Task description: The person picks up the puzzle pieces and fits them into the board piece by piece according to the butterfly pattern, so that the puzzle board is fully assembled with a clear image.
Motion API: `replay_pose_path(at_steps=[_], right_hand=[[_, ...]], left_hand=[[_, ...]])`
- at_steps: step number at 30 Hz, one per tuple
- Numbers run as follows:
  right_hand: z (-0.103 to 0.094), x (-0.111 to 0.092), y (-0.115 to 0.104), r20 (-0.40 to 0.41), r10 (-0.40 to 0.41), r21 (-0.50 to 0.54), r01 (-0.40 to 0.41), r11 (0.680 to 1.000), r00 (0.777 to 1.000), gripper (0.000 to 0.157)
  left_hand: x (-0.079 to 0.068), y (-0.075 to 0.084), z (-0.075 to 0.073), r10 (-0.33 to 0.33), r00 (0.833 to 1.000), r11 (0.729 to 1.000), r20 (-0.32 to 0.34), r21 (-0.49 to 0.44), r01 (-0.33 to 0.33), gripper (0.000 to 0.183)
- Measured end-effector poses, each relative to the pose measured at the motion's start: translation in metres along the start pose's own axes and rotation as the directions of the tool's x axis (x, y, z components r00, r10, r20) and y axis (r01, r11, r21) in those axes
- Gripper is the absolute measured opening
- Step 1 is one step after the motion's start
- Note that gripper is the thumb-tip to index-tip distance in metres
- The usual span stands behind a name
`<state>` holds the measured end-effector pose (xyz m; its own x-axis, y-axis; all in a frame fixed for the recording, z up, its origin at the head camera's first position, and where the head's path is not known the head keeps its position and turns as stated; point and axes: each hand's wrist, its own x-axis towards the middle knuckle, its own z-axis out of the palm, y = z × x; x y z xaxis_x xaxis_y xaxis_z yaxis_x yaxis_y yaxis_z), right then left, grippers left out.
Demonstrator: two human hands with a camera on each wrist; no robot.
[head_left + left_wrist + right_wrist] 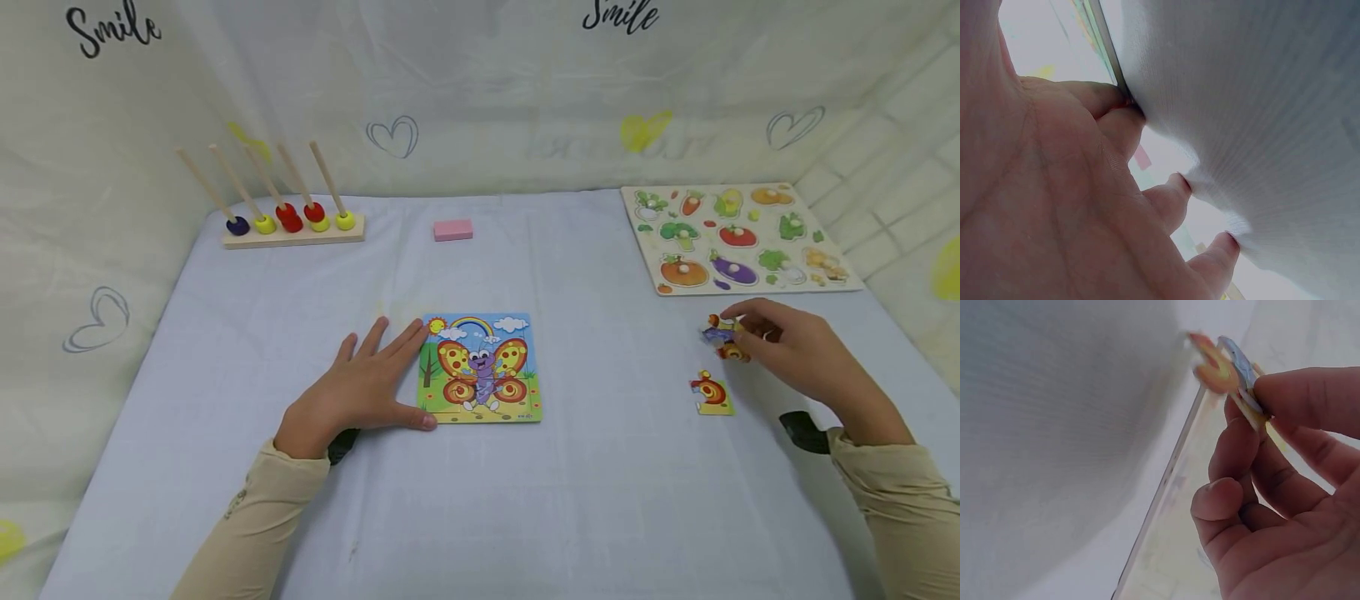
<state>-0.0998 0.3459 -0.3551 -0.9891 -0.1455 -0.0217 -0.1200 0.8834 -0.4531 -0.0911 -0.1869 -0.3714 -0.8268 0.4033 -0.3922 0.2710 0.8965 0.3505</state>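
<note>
A square butterfly puzzle [480,368] lies on the cloth near the middle of the head view, its picture looking whole. My left hand [358,390] rests with spread fingers along its left side, thumb and fingertips at the edge. In the left wrist view, the fingertips of the left hand [1085,181] press on the white cloth. Over at the right, my right hand [798,346] pinches small jigsaw pieces [722,335] between thumb and fingers. The right wrist view shows these pieces [1217,372] overlapping, above the table. One loose jigsaw piece [714,395] with a red-and-yellow swirl lies just below.
At the back left stands a wooden peg stand [296,237] with coloured beads. A pink block [453,230] lies at the back middle. The vegetable peg board [712,242] occupies the back right, close beyond the right hand. A printed curtain [480,92] hangs behind the table.
</note>
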Motion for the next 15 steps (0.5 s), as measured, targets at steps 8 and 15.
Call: replay_pose_path(at_steps=[8, 15], right_hand=[[0.000, 0.000, -0.007, -0.003, 0.091, 0.103, -0.090, 0.991, 0.996, 0.025], [0.003, 0.000, -0.012, 0.005, 0.054, 0.207, -0.053, 0.977, 0.999, 0.044]], left_hand=[[0.000, 0.001, 0.000, -0.006, 1.000, 1.000, 0.000, 0.001, 0.006, 0.130], [0.000, 0.000, 0.000, 0.006, 1.000, 1.000, -0.003, -0.008, -0.006, 0.130]])
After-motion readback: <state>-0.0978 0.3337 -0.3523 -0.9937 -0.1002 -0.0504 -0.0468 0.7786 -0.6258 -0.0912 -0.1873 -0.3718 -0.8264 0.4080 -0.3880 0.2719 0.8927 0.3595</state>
